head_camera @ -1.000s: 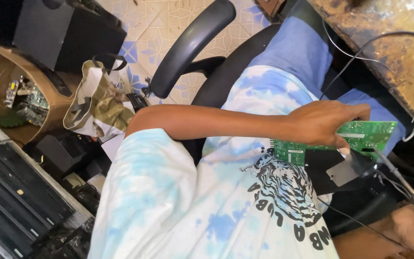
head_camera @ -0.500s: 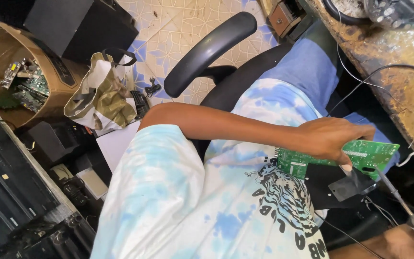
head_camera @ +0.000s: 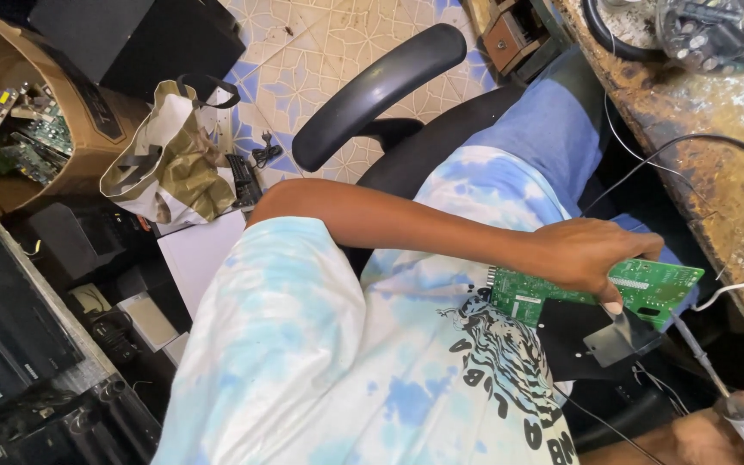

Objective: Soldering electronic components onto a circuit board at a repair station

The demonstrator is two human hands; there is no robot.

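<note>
circuit board [head_camera: 647, 288], green: thin, stiff, light, fragile; best held by edges. left hand [head_camera: 583, 254] fingers clamp its edge. right hand [head_camera: 716, 435] fingers wrap soldering iron [head_camera: 708, 366].

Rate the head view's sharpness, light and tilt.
Head view: strongly tilted; even daylight, soft shadows, no harsh glare; left hand and green circuit board sharp; right hand cut by the bottom edge, gripping a thin soldering iron; dark equipment at lower left lacks detail.

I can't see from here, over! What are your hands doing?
Left hand grips green circuit board. Right hand holds soldering iron, tip under the board. Nothing blocking.
</note>
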